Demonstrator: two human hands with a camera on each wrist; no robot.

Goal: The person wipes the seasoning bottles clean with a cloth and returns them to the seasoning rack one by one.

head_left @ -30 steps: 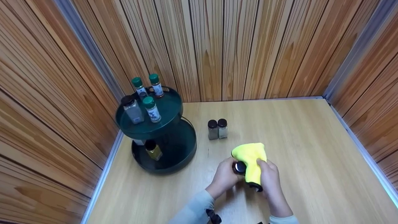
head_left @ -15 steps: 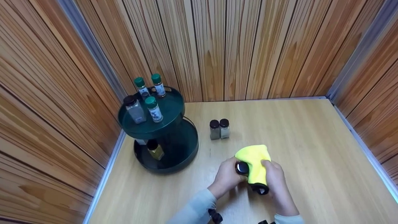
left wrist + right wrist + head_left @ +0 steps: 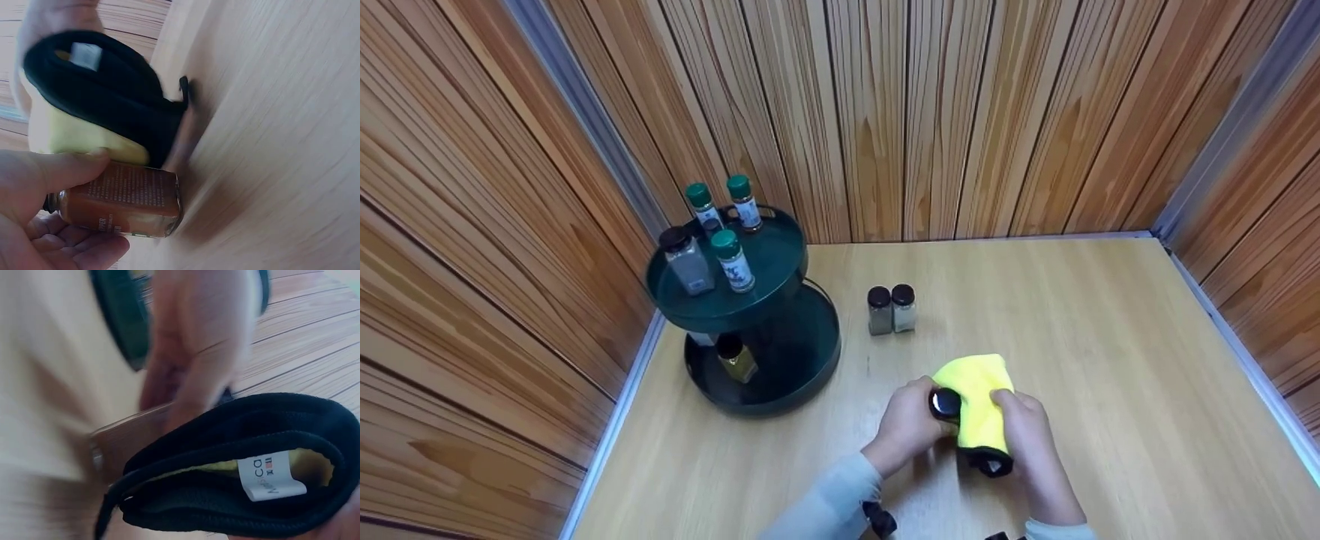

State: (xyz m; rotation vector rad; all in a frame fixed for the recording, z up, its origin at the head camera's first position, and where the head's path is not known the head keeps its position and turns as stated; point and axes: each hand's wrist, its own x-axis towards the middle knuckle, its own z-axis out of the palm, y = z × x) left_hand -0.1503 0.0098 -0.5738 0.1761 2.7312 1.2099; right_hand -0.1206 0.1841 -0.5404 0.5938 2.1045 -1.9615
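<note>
My left hand (image 3: pixel 911 416) grips a small square glass spice jar (image 3: pixel 124 199) with reddish-brown contents, lying on its side over the table. Its black cap (image 3: pixel 945 405) faces up toward the head camera. A bright yellow cloth (image 3: pixel 981 394) with a black border is folded against the jar's side. My right hand (image 3: pixel 1027 435) pinches that cloth, thumb on top. In the right wrist view, the cloth's black hem (image 3: pixel 236 422) loops around a white label (image 3: pixel 269 475) and covers part of the jar.
A dark green two-tier round rack (image 3: pixel 769 300) stands at the left, carrying several spice jars. Two black-capped jars (image 3: pixel 891 311) stand side by side on the wooden table (image 3: pixel 1110 360). Wood-panelled walls (image 3: pixel 930 120) enclose the back and both sides.
The cloth has slid slightly toward me along the jar, and more of its black hem shows. Both hands keep their holds. The head view has shifted a little.
</note>
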